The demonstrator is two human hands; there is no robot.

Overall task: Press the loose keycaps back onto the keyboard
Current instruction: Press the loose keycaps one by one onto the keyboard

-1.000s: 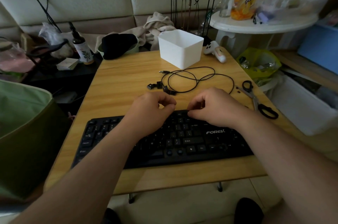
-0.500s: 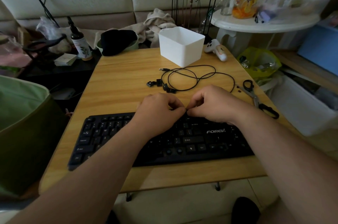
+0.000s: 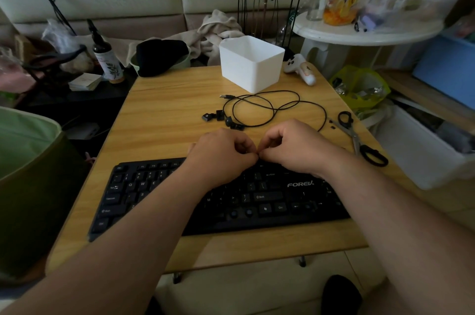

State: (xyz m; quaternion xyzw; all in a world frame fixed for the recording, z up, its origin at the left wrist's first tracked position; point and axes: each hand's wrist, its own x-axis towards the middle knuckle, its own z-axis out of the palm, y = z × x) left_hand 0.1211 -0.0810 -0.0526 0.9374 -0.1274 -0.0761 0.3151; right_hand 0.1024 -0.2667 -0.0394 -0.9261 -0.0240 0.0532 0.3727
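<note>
Head view: both hands now meet fingertip to fingertip over the top row of the keyboard (image 3: 231, 199), about 12 o'clock of its centre. A second ago they sat a gap apart, left hand (image 3: 221, 158) at 11 and right hand (image 3: 295, 150) at 1; half a second ago they closed to near contact; now the thumbs and forefingers touch.

Both hands are curled, fingers tucked. Whether a keycap sits between the tips I cannot tell: the knuckles hide the pinch point. My read is they are seating or aligning a cap on a top-row switch, two-handed, so the step in hand is a press-fit, not a pickup.

Loose keycaps (image 3: 221, 118) lie unchanged on the table (image 3: 159, 114), at 12 o'clock from the hands, just beside the cable (image 3: 270, 106) loop. About four or five dark caps, touching or near each other. None added or removed across the three frames, so the pile count holds.

Bare switch posts show in the bottom row, around 6 o'clock of the hands. So the task is partway: more caps to go.

Scissors (image 3: 359, 142) at 3 o'clock, white box (image 3: 252, 65) at 12, both untouched.
</note>
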